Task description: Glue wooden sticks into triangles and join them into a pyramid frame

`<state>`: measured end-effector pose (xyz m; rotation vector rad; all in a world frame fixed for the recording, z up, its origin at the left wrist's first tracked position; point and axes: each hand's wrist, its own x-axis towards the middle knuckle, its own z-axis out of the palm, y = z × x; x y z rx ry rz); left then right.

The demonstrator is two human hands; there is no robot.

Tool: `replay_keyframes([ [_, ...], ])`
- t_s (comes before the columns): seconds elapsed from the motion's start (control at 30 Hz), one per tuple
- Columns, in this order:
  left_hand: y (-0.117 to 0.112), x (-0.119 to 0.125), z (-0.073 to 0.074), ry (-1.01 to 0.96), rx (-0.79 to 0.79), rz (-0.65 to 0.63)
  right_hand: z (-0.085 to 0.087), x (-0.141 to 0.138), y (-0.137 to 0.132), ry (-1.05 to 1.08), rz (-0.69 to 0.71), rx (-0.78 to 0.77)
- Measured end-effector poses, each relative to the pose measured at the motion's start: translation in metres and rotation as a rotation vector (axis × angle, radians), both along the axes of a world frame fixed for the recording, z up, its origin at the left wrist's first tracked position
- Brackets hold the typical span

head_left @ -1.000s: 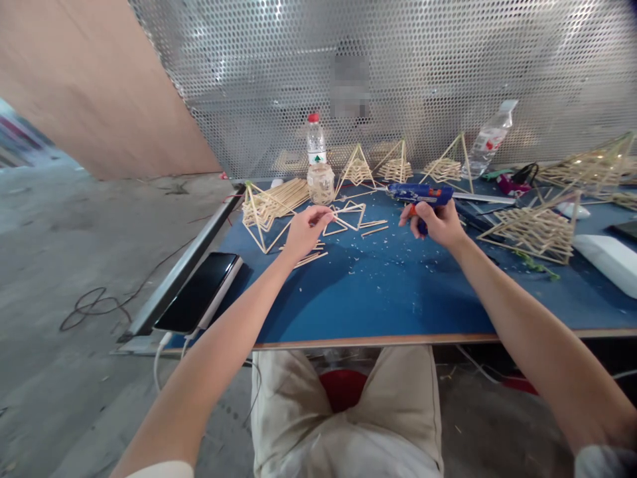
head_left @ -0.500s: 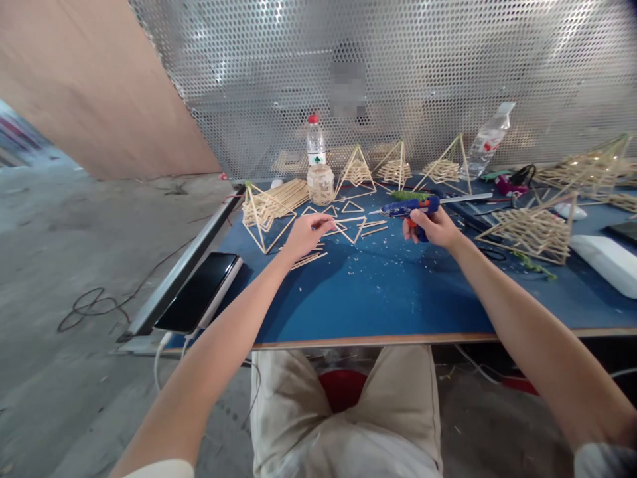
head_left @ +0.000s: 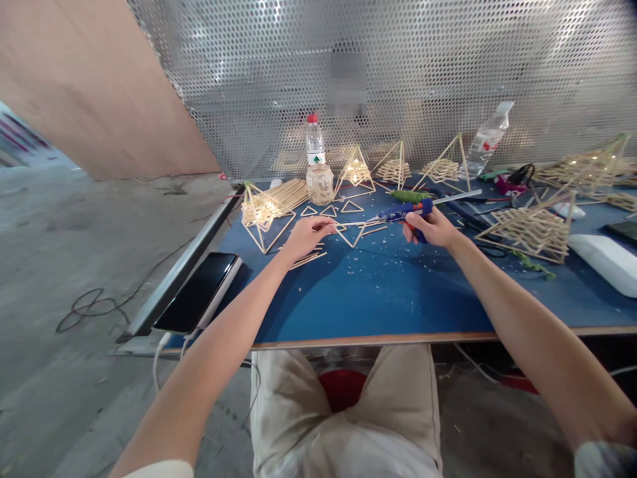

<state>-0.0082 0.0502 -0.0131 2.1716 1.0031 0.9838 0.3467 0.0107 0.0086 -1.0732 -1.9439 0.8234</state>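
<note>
Pinched in my left hand (head_left: 311, 238) is one corner of a triangle of thin wooden sticks (head_left: 353, 244), its point facing me. My right hand (head_left: 430, 229) is wrapped round a blue glue gun (head_left: 405, 210), with a finger by the orange trigger. The gun's nozzle is at the triangle's right corner; whether it touches is too small to tell. A white glue stick (head_left: 456, 197) juts from the gun's back. Several loose sticks (head_left: 307, 259) lie under and beside my left hand. Beyond it are small stick triangles (head_left: 352, 207) lying flat.
Stick pyramids (head_left: 263, 216) stand along the back, some lit. A red-capped bottle (head_left: 316, 162) and a tilted bottle (head_left: 490, 141) stand before the perforated metal panel (head_left: 259, 79). A phone (head_left: 198, 292) lies at the left edge, a white box (head_left: 604, 262) at the right.
My right hand has brought the glue gun slightly left and down, its nozzle now at the triangle's right corner. Lights in the left and back pyramids now glow.
</note>
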Motion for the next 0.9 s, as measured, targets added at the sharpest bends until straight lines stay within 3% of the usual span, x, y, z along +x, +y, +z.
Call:
replay_keyframes([
  [0.9, 0.0016, -0.0005, -0.0009, 0.004, 0.003, 0.002, -0.0031, 0.0009, 0.0024, 0.016, 0.022, -0.013],
])
